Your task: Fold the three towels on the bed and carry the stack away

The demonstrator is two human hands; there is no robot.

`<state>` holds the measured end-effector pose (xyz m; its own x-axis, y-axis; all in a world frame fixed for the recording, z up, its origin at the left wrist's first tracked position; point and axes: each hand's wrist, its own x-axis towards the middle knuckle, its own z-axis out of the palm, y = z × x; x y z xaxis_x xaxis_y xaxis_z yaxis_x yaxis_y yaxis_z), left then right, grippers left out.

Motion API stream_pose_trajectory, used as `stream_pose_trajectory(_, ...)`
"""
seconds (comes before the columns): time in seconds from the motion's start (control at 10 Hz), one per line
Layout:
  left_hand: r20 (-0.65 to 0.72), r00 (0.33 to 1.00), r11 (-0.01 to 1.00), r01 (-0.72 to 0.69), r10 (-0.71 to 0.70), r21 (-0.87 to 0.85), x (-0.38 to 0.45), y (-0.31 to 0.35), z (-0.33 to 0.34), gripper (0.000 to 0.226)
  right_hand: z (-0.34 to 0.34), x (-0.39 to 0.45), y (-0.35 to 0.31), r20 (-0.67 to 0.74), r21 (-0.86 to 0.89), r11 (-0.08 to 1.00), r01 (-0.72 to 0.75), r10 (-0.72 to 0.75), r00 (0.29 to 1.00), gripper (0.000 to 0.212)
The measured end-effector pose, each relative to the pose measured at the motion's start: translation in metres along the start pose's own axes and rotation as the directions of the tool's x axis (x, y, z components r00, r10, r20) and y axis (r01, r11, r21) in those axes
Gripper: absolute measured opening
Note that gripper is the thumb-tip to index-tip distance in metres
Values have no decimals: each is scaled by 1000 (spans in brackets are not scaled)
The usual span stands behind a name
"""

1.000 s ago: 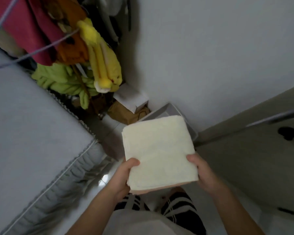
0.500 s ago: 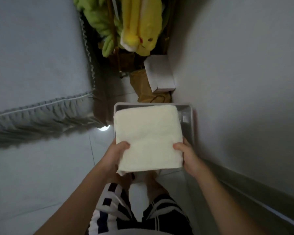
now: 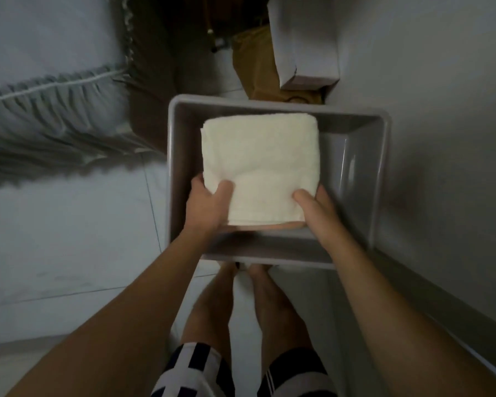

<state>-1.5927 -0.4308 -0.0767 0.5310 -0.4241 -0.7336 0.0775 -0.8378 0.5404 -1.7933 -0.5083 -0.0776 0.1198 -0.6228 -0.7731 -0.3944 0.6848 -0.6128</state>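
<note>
**One stack, two hands, one bin**

I count one folded stack of towels (image 3: 259,164), two hands and one grey bin (image 3: 382,179). The left hand (image 3: 205,204) and right hand (image 3: 317,209) both grip the stack's near edge, thumbs on top. The stack is nearly square, lies flat, and sits inside the bin's opening, toward its left wall.

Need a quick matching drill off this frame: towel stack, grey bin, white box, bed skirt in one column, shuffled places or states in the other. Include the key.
Column 1:
1. towel stack
2. grey bin
3. white box
4. bed skirt

Column 2:
A. ruffled, at far left
B. held by left hand and right hand
C. on the floor beside the wall
D. resting on a brown bag beyond the bin

Pairs: 1-B, 2-C, 3-D, 4-A
</note>
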Motion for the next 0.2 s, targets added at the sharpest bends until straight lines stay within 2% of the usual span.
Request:
stream_pose_trajectory(0.1, 55, 998, 998, 3, -7, 62, -20, 9, -17, 71, -9, -24, -13, 34, -128, 990, -58, 63, 997, 58)
stream_pose_trajectory(0.2, 27, 998, 993, -55, 53, 100, -46, 32, -40, 59, -21, -55, -37, -85, -179, 984, 2, -18, 996, 62)
